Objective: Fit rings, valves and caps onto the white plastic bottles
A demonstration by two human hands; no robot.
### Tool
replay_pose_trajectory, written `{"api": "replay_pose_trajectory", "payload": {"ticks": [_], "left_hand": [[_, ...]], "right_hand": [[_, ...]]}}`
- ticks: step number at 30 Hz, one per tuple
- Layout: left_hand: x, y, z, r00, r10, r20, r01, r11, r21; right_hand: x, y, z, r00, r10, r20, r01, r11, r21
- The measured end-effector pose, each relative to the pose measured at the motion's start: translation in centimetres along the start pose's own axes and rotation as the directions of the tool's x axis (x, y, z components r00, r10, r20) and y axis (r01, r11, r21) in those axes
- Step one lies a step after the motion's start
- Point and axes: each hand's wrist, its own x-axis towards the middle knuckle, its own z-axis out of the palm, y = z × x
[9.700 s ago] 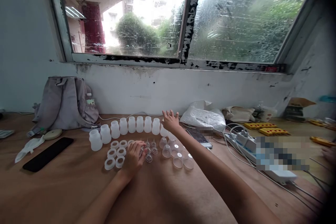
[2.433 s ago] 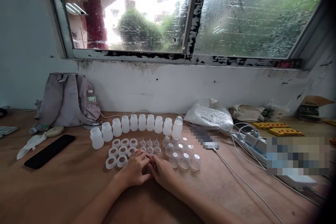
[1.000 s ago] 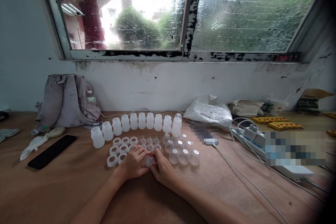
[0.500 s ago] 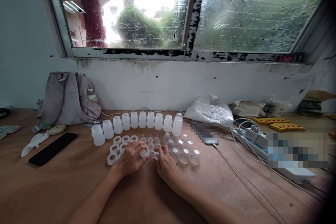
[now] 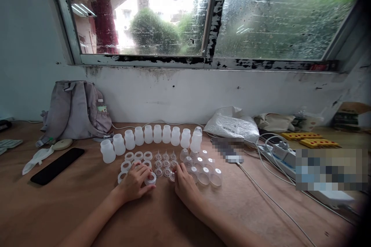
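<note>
My left hand (image 5: 133, 183) has its fingers curled on a white screw ring (image 5: 150, 179), which it holds just above or on the table. My right hand (image 5: 185, 185) is closed, with thumb and fingertips pinched at a clear bottle nipple (image 5: 172, 176) at the near right corner of its group. Other nipples (image 5: 166, 163) stand in rows between the hands. White rings (image 5: 138, 156) lie in rows by the left hand, partly hidden under it. Clear domed caps (image 5: 203, 178) are grouped right of the right hand. Behind, frosted baby bottles (image 5: 157, 134) form an arc; the rightmost bottle (image 5: 196, 139) wears a clear cap.
A black phone (image 5: 57, 166), a white pouch (image 5: 37, 160) and a grey backpack (image 5: 75, 110) lie to the left. To the right are a silver bag (image 5: 232, 123), a power strip (image 5: 327, 195) with cables, and yellow trays (image 5: 319, 142). A wall with a window closes the back.
My left hand has drawn back left and toward me, carrying the ring away from the nipples, so more nipples show. My right hand has shifted slightly toward me, still at the near nipple.
</note>
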Motion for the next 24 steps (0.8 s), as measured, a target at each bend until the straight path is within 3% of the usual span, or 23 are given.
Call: {"api": "replay_pose_trajectory", "payload": {"ticks": [12, 24], "left_hand": [[-0.9, -1.3, -0.1, 0.98, -0.172, 0.097, 0.178, 0.982, -0.067], [-0.9, -1.5, -0.2, 0.989, -0.135, 0.063, 0.138, 0.989, -0.053]], "right_hand": [[0.4, 0.5, -0.2, 1.0, -0.003, -0.018, 0.003, 0.999, -0.038], [1.0, 0.6, 0.1, 0.997, 0.029, 0.072, -0.018, 0.989, -0.147]]}}
